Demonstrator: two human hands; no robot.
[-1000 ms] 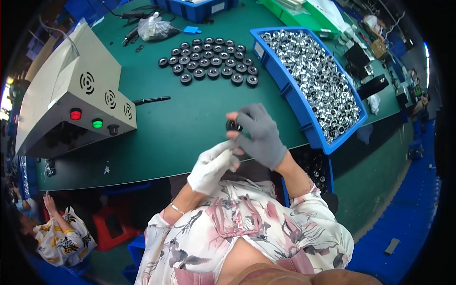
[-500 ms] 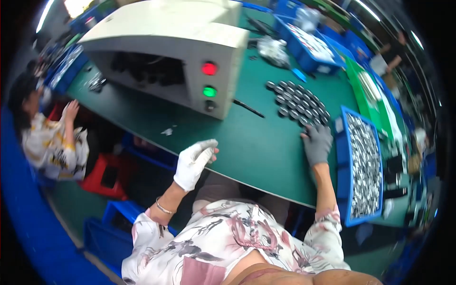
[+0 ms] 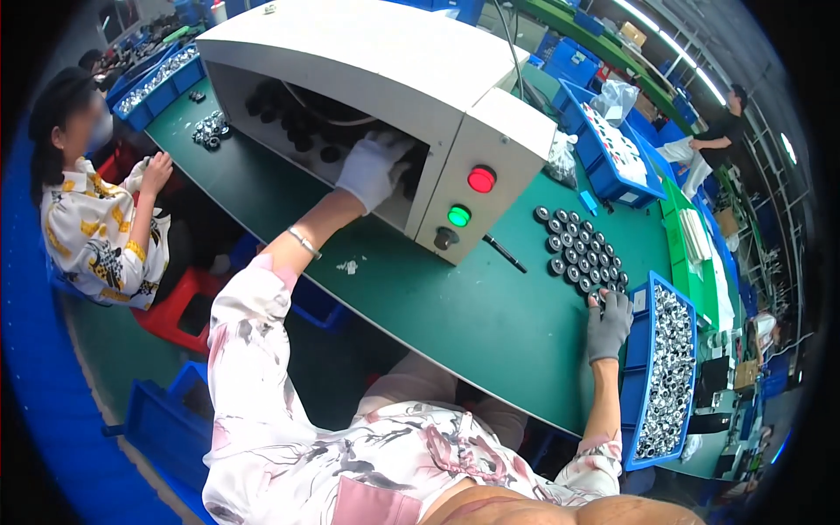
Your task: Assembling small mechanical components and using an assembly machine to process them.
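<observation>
White-gloved, my left hand (image 3: 374,166) has moved into the cream metal machine's (image 3: 367,61) opening at eleven o'clock, fingers' state hidden; my grey-gloved right hand (image 3: 607,324) now rests flat, released, on black round parts (image 3: 579,249) at three o'clock on the counter (image 3: 455,315).

A second ago both my hands meet at a small black part in front of me. Now my left hand (image 3: 372,166) reaches into the opening of the white machine (image 3: 385,79), and my right hand (image 3: 608,324) rests at the black round parts (image 3: 582,254).
</observation>
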